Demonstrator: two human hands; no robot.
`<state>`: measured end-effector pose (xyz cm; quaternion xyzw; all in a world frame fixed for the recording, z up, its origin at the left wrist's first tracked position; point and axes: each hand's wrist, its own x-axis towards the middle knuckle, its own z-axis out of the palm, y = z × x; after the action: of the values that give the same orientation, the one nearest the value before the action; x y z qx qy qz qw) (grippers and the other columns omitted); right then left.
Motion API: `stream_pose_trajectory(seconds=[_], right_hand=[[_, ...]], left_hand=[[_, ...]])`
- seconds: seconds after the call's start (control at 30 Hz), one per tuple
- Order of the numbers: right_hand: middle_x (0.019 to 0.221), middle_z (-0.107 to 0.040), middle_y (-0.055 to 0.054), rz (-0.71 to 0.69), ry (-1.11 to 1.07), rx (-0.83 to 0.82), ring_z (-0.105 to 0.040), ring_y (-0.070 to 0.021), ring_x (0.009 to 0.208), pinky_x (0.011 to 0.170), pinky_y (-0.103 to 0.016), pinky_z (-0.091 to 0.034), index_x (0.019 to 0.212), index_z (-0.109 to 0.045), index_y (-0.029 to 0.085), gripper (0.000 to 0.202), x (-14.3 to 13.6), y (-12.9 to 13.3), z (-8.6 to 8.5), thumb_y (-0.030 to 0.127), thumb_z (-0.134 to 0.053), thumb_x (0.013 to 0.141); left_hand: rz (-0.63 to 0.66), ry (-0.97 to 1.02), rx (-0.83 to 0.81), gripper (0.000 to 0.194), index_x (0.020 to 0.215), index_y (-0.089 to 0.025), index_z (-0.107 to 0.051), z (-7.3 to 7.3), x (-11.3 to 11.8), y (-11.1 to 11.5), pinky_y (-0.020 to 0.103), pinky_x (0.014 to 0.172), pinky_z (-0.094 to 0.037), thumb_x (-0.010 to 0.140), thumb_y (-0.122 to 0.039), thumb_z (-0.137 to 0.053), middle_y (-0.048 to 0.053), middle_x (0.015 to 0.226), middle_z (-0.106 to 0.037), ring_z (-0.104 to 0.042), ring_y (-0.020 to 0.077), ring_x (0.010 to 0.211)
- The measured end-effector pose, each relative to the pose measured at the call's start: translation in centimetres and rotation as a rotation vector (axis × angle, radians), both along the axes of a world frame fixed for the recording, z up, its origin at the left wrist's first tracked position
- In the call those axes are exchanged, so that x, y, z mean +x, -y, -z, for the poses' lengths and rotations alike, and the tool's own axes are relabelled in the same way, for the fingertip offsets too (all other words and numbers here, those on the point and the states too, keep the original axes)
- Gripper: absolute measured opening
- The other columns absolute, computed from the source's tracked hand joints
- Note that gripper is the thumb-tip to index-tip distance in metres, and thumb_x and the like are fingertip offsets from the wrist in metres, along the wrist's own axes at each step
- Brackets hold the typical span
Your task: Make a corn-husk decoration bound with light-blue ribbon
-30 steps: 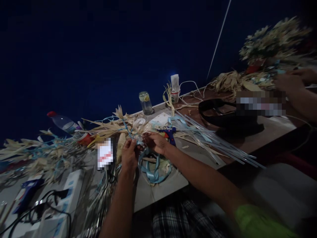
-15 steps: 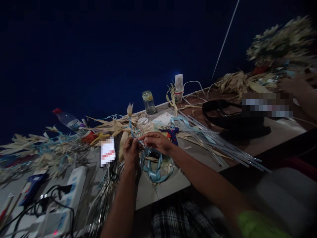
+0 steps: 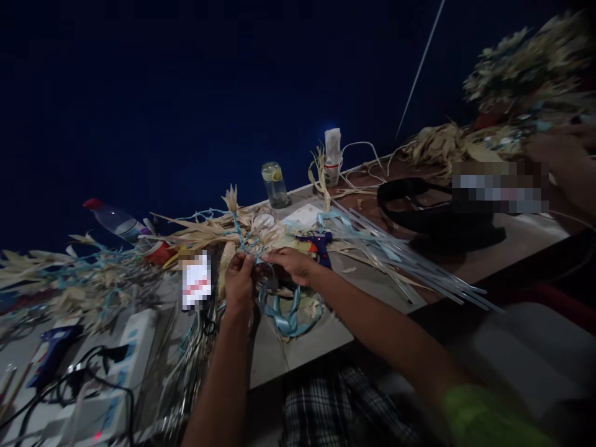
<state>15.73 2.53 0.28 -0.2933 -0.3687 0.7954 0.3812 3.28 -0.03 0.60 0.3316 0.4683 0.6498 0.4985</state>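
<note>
My left hand (image 3: 240, 278) is closed with its fingertips pinched on the lower part of a blue-wrapped stem (image 3: 241, 231). A pale husk flower (image 3: 230, 198) tops this stem, which leans up and left. Close on its right, my right hand (image 3: 292, 263) pinches thin blue ribbon at the stem's lower end. Below my hands a loop of wider blue ribbon (image 3: 287, 324) hangs over the table (image 3: 274, 362). Behind my right hand lies a blue glue gun (image 3: 320, 247).
Clear rods (image 3: 410, 267) stretch across the right side. A glass jar (image 3: 275, 185) and a paper cup (image 3: 332, 174) stand at the back. Left are a bottle (image 3: 114, 222), a power strip (image 3: 133, 354) and another glue gun (image 3: 56, 351). Another person's hand (image 3: 559, 155) is far right.
The whole view has shifted slightly, moving the table's things left and up. The blue stem now leans more to the left between my hands, and my hands remain close together.
</note>
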Motion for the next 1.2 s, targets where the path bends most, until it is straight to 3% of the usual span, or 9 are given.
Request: stream_pose_trajectory(seconds=[0.27, 0.37, 0.47, 0.6, 0.83, 1.03, 1.1, 1.2], right_hand=[[0.053, -0.056, 0.003, -0.117, -0.035, -0.173, -0.05, -0.0082, 0.046, 0.047, -0.021, -0.04, 0.062, -0.049, 0.014, 0.018, 0.7, 0.1, -0.5, 0.008, -0.066, 0.059], [0.046, -0.047, 0.006, -0.212, -0.12, -0.183, -0.038, -0.0032, 0.037, 0.039, -0.016, -0.029, 0.059, -0.041, 0.015, 0.024, 1.1, -0.1, -0.7, 0.003, -0.063, 0.059], [0.049, -0.049, 0.006, -0.317, -0.137, -0.194, -0.025, 0.0002, 0.032, 0.036, -0.014, -0.022, 0.068, -0.046, 0.014, 0.015, 1.7, -0.6, -0.7, 0.012, -0.061, 0.067], [0.051, -0.052, 0.003, -0.385, -0.049, -0.205, -0.024, -0.0011, 0.032, 0.035, -0.014, -0.019, 0.076, -0.05, 0.013, 0.012, 2.2, -1.0, -0.7, 0.025, -0.052, 0.078], [0.042, -0.043, 0.005, -0.265, 0.053, -0.273, -0.031, -0.0043, 0.036, 0.038, -0.015, -0.022, 0.064, -0.047, 0.014, 0.007, 1.7, -1.0, -0.3, 0.013, -0.051, 0.07], [0.048, -0.051, 0.006, 0.102, 0.199, -0.092, -0.048, -0.0073, 0.049, 0.051, -0.019, -0.035, 0.057, -0.051, 0.015, 0.019, -0.1, -0.1, 0.1, -0.001, -0.059, 0.052], [0.049, -0.053, 0.006, 0.123, 0.206, -0.068, -0.051, -0.0084, 0.053, 0.056, -0.02, -0.037, 0.057, -0.052, 0.015, 0.02, -0.4, 0.1, 0.1, -0.001, -0.061, 0.049], [0.049, -0.053, 0.004, 0.011, 0.115, -0.13, -0.051, -0.0097, 0.053, 0.056, -0.022, -0.039, 0.055, -0.053, 0.015, 0.011, -0.3, 0.2, -0.2, 0.008, -0.061, 0.056]], left_hand=[[0.045, -0.277, 0.059, 0.025, 0.069, -0.016, -0.051, 0.6, -0.3, 0.2, 0.016, 0.043, -0.038, 0.064, -0.034, -0.067, -0.006, 0.055, -0.05, -0.047, 0.0049, 0.044], [0.034, -0.232, 0.044, 0.025, 0.07, -0.017, -0.05, 0.3, -0.1, 0.3, 0.016, 0.043, -0.037, 0.064, -0.034, -0.068, -0.007, 0.054, -0.049, -0.047, 0.0048, 0.043], [0.024, -0.113, 0.009, 0.029, 0.071, -0.017, -0.048, -0.1, 0.2, 0.4, 0.017, 0.043, -0.038, 0.06, -0.033, -0.071, -0.008, 0.053, -0.05, -0.047, 0.0048, 0.042], [0.078, -0.086, 0.004, 0.031, 0.072, -0.017, -0.048, -0.5, 0.3, 0.5, 0.016, 0.043, -0.038, 0.058, -0.032, -0.072, -0.007, 0.054, -0.052, -0.047, 0.0043, 0.041], [0.106, -0.152, -0.016, 0.03, 0.072, -0.018, -0.047, 0.3, -0.1, 0.2, 0.017, 0.043, -0.037, 0.06, -0.033, -0.07, -0.008, 0.055, -0.049, -0.046, 0.0046, 0.041], [0.066, -0.44, -0.033, 0.024, 0.071, -0.017, -0.049, 0.7, -0.2, -0.2, 0.019, 0.047, -0.037, 0.065, -0.035, -0.063, -0.006, 0.056, -0.047, -0.045, 0.0067, 0.046], [0.044, -0.556, -0.024, 0.022, 0.071, -0.017, -0.05, 0.5, -0.2, -0.2, 0.02, 0.048, -0.037, 0.067, -0.035, -0.06, -0.005, 0.056, -0.048, -0.045, 0.008, 0.048], [0.038, -0.677, 0.017, 0.019, 0.068, -0.017, -0.051, 0.2, -0.5, -0.1, 0.021, 0.049, -0.036, 0.07, -0.035, -0.058, -0.004, 0.055, -0.048, -0.045, 0.0093, 0.05]])
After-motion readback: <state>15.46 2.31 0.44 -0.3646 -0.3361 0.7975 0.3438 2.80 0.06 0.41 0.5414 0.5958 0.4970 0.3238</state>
